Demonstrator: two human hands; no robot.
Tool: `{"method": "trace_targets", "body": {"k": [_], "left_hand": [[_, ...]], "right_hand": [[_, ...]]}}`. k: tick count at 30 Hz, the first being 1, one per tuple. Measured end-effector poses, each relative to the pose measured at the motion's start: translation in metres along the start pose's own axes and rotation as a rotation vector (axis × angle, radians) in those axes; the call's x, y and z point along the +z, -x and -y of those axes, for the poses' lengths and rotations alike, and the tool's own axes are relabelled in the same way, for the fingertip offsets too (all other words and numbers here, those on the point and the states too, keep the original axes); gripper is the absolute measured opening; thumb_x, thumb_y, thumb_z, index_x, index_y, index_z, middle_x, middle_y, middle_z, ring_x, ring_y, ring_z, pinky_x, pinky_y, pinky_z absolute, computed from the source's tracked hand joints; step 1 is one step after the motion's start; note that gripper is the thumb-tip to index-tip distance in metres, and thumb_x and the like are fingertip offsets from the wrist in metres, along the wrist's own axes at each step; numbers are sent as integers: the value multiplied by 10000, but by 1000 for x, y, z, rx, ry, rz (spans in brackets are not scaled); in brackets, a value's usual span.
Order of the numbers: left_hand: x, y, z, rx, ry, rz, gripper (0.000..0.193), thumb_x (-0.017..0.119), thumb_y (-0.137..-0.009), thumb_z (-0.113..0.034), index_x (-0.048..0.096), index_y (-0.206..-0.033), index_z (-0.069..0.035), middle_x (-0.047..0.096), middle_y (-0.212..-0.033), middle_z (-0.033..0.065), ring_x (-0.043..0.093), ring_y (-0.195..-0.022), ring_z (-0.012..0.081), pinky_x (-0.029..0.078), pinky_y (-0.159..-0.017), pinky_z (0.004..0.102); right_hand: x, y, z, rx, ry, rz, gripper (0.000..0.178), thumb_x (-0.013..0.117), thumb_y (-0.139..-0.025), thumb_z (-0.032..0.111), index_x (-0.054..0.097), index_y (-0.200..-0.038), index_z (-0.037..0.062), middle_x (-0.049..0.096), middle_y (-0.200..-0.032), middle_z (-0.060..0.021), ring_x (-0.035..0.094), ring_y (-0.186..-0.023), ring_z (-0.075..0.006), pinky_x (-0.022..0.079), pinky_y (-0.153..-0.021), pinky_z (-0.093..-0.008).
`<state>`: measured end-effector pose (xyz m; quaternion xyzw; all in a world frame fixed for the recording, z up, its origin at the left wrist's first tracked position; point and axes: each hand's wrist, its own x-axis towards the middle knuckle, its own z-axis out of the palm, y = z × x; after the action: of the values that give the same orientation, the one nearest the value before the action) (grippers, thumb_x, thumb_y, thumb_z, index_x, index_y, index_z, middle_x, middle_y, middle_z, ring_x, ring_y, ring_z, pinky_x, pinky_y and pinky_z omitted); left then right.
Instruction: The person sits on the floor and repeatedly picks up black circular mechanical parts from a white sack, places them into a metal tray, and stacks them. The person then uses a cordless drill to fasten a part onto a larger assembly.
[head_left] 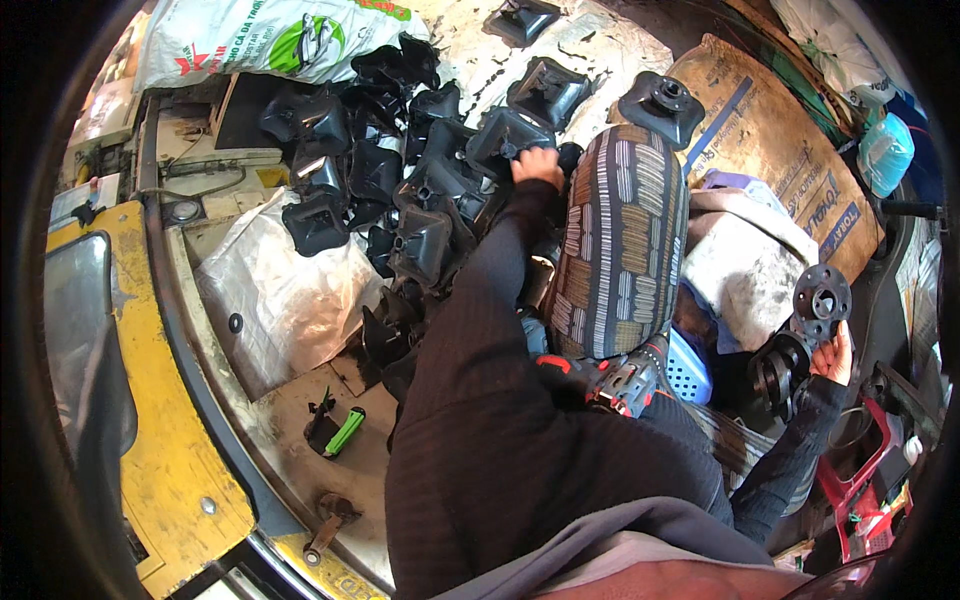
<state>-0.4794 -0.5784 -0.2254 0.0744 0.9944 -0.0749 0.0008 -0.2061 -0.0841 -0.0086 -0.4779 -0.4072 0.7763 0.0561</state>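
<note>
My left hand (pixel 537 168), at the end of a dark sleeve, reaches far forward to the pile. Its fingers are closed on the near edge of a black square moulded part (pixel 505 137) with a short neck. Out to the right, my right hand (pixel 832 352) grips the lower edge of a round black flange (pixel 822 300) with a central hole and smaller holes around it. Just below that flange sit stacked black rings (pixel 778 375). Many similar black square parts (pixel 425 240) lie heaped left of my left hand. One of them, with a flange on top (pixel 663 105), rests on flattened cardboard.
A striped cushioned roll (pixel 620 240) stands between my arms, with a red and grey power drill (pixel 630 385) at its near end. A green-handled cutter (pixel 345 433) lies on the floor at left, beside a yellow metal frame (pixel 170 420). Printed cardboard (pixel 790 150) leans at right.
</note>
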Motion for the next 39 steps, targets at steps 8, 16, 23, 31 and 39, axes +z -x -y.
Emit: {"method": "trace_targets", "body": {"k": [8,16,23,31,39], "left_hand": [[44,-19,86,-50,-102,928,384,634,-755,-236,619,-1132,-162,584,-1190,126,566,-1089,308,462,-895,413],[-141,-21,140,-310,719,104,266,671,-745,-359,709,-870,-127,682,-744,73,649,-676,163,508,-670,308],[-369,-18,21,312,1202,-366,197,687,-801,-84,631,-967,6,642,-857,45,584,-726,112,505,-645,245],[-338,36,-224,1275,751,-485,204,688,-640,-51,639,-836,-79,569,-714,61,567,-651,219,461,-554,308],[-267,80,-231,1402,575,-397,215,665,-605,-6,628,-810,-60,492,-636,38,528,-607,198,433,-477,301]], "right_hand": [[-48,-18,-19,17,-118,126,203,664,-837,240,579,-918,75,554,-657,33,282,-354,-21,206,-291,-178],[-88,-13,-24,37,-239,171,212,656,-840,306,571,-758,131,476,-525,71,243,-305,-40,155,-276,-207],[-85,5,-53,83,-221,128,240,449,-944,370,552,-1123,248,292,-472,62,232,-364,-61,159,-347,-230],[-89,17,-50,23,-612,122,232,644,-854,236,539,-684,118,345,-479,51,222,-358,-54,187,-323,-198],[-95,34,-39,-53,-664,122,192,665,-833,194,537,-720,107,387,-519,54,268,-399,-45,190,-332,-186]]}}
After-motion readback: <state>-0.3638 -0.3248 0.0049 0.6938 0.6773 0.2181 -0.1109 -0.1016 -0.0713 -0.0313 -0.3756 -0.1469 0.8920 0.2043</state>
